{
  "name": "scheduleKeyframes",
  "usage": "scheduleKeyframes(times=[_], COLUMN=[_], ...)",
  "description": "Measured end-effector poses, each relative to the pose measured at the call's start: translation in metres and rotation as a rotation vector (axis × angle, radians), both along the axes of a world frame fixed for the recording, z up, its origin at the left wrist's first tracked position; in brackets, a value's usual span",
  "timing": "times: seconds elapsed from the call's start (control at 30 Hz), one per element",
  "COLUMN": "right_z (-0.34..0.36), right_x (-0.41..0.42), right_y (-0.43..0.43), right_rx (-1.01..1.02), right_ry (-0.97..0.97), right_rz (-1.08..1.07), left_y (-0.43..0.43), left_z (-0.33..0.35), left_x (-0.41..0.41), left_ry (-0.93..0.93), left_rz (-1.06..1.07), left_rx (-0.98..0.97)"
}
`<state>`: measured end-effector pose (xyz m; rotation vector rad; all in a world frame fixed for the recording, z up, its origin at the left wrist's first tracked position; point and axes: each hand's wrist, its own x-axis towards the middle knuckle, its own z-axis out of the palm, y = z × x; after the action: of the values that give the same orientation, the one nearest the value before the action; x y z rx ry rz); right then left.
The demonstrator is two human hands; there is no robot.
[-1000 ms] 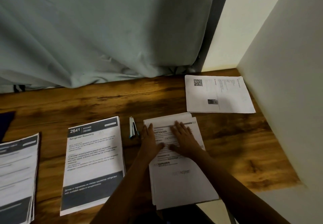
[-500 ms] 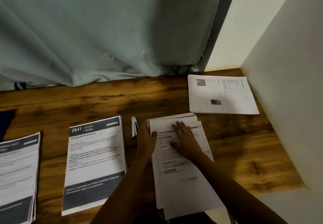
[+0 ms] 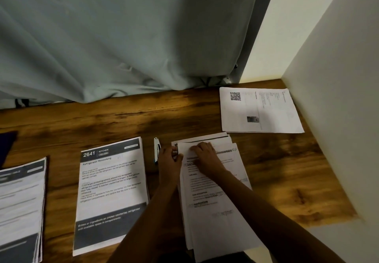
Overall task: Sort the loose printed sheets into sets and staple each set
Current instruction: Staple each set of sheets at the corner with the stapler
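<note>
Both hands have crept up the loose pile [image 3: 215, 211] on the table [image 3: 287, 170], skewing its top sheets; left hand [image 3: 170, 161] pinches the top-left corner; right hand [image 3: 205, 158] presses down, gripping nothing; stapler [image 3: 156, 149] lies just beside, so squaring likely comes first.

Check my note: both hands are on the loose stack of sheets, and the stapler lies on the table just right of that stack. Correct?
Not quite. The head view shows the stapler on the table just left of the stack, between it and the 2641 Kitchen set. The left hand and right hand are indeed on the stack.
</note>
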<state>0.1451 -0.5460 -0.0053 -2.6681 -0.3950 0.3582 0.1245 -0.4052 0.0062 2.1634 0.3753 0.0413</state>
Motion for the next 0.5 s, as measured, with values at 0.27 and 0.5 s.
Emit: scheduleKeyframes(times=[0.27,0.5], right_z=[-0.001,0.006], right_x=[0.007,0.019], right_y=[-0.001,-0.009], right_rx=[0.058,0.167], right_ry=[0.023,0.05], right_rz=[-0.079,-0.114], left_y=[0.002,0.008], left_z=[-0.004,-0.005], left_x=[-0.002,-0.002], left_ry=[-0.084,-0.039], left_rz=[-0.009,-0.048], left_rx=[0.12,0.124])
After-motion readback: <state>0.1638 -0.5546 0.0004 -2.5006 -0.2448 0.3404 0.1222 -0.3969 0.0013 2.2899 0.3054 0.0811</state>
